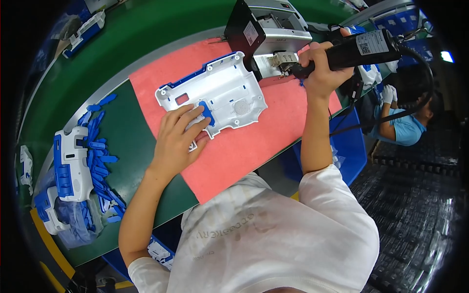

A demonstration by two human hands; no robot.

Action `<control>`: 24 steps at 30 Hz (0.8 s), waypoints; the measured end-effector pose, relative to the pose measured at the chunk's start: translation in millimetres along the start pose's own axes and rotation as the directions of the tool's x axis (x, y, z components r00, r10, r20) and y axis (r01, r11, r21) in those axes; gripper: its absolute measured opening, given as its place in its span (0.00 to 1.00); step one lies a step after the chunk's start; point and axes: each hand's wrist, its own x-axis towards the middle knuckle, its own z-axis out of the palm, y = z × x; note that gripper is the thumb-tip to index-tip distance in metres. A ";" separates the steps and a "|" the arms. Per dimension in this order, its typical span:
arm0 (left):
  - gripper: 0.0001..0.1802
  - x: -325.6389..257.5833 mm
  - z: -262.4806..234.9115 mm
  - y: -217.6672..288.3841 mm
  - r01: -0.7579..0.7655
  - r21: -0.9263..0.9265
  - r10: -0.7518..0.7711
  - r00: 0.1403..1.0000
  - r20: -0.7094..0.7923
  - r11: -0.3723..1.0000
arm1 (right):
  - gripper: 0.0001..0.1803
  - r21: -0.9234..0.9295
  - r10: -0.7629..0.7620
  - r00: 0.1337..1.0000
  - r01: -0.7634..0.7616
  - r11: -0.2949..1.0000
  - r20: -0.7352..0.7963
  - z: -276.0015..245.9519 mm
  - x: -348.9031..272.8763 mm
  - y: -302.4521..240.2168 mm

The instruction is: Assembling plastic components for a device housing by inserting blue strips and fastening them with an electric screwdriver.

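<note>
1 pink cloth with 1 white shell, 1 black power tool, 1 co-worker

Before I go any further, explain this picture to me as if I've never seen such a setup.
There is no robot: these are a person's bare hands, seen by a wide fisheye camera worn on the head, looking down, so straight edges look bent. The left hand rests at a white shell, its fingers over a small blue piece. The right hand grips a black tool with a cable, beside a silver machine. The shell lies on a pink cloth, spread on a green bench. Further left are loose blue parts.
</note>
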 end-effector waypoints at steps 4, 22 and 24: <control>0.22 2.0 -0.3 -0.1 -0.008 -0.006 0.008 1.000 0.011 1.000 | 0.29 0.004 -0.036 0.999 0.036 0.999 -0.012 -5.1 4.6 -2.5; 0.22 5.4 -0.8 1.9 -0.027 -0.013 0.027 1.000 0.003 1.000 | 0.33 -0.001 -0.275 0.931 0.283 0.959 -0.240 -14.7 71.3 14.0; 0.22 5.0 -1.1 3.5 -0.023 -0.013 0.023 1.000 0.005 1.000 | 0.36 0.124 -0.181 0.961 0.209 0.970 -0.208 -14.8 57.0 -14.5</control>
